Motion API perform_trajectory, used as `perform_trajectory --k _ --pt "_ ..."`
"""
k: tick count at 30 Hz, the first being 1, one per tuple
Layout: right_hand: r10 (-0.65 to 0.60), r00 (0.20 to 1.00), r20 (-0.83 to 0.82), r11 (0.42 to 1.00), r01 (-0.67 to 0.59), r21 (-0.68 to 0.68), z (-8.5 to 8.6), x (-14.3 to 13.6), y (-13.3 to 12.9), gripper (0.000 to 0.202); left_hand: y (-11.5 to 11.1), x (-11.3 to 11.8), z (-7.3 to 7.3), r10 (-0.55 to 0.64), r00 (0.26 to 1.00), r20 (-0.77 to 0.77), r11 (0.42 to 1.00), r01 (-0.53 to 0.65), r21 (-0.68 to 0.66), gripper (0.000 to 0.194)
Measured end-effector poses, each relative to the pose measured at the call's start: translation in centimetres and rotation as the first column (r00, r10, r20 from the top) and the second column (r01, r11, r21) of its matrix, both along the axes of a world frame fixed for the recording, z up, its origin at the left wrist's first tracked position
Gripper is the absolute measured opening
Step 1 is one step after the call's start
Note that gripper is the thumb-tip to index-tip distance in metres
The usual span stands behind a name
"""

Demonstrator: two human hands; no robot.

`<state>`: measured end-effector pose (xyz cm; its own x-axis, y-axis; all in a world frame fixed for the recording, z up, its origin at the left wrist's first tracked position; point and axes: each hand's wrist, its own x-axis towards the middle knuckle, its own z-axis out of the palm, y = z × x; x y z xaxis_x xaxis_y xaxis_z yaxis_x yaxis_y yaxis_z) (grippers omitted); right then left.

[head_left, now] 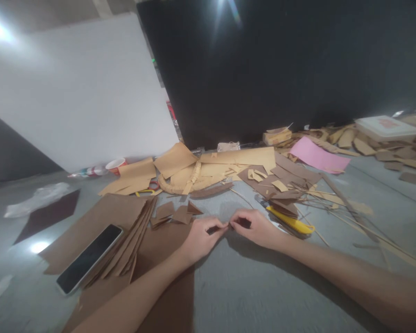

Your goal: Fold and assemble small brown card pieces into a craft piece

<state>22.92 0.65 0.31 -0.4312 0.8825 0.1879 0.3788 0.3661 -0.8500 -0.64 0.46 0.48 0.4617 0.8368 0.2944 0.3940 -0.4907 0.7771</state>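
Observation:
My left hand (204, 236) and my right hand (253, 227) meet over the grey table, each with thumb and forefinger pinched. Whatever lies between the fingertips is too small to make out. Close to the left hand are small cut brown paper pieces (165, 211) and a large dark brown sheet (169, 282). Just beyond my right hand lies a yellow utility knife (291, 221), beside a few stacked brown scraps (284, 206). Behind both hands a curved, wrapped tan paper piece (169, 186) rests on the table.
A phone (90, 259) lies on a stack of brown paper (100, 217) at left. Farther back are tan sheets (235, 156), scissors (146, 190), a paper cup (115, 165) and a pink sheet (317, 155). Thin strips (360, 222) spread across the right, with a white box (388, 126) behind.

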Motion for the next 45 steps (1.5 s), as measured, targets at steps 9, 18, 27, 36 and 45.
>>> perform_trajectory --k 9,18,27,36,45 --pt "0.036 0.997 0.068 0.999 -0.038 0.029 0.36 -0.17 -0.44 0.021 0.01 -0.05 -0.23 0.039 0.999 -0.003 0.998 -0.039 -0.056 0.035" --pt "0.066 0.992 0.106 0.996 -0.071 0.049 0.15 -0.21 -0.27 0.034 -0.14 -0.02 0.00 0.037 0.999 0.013 0.998 -0.036 -0.059 0.024" --pt "0.051 0.995 0.083 0.998 -0.055 0.036 0.53 -0.27 -0.60 0.023 -0.02 -0.02 -0.30 0.067 0.994 0.089 0.986 -0.052 -0.160 0.027" --pt "-0.001 0.998 0.056 1.000 0.002 -0.023 0.14 -0.27 -0.39 0.020 0.52 -0.16 -0.38 0.113 0.974 0.195 0.961 -0.056 -0.272 0.038" --pt "0.026 0.999 0.045 0.999 -0.025 -0.035 0.53 -0.24 -0.51 0.023 0.57 -0.23 -0.53 0.104 0.981 0.164 0.966 -0.061 -0.251 0.036"
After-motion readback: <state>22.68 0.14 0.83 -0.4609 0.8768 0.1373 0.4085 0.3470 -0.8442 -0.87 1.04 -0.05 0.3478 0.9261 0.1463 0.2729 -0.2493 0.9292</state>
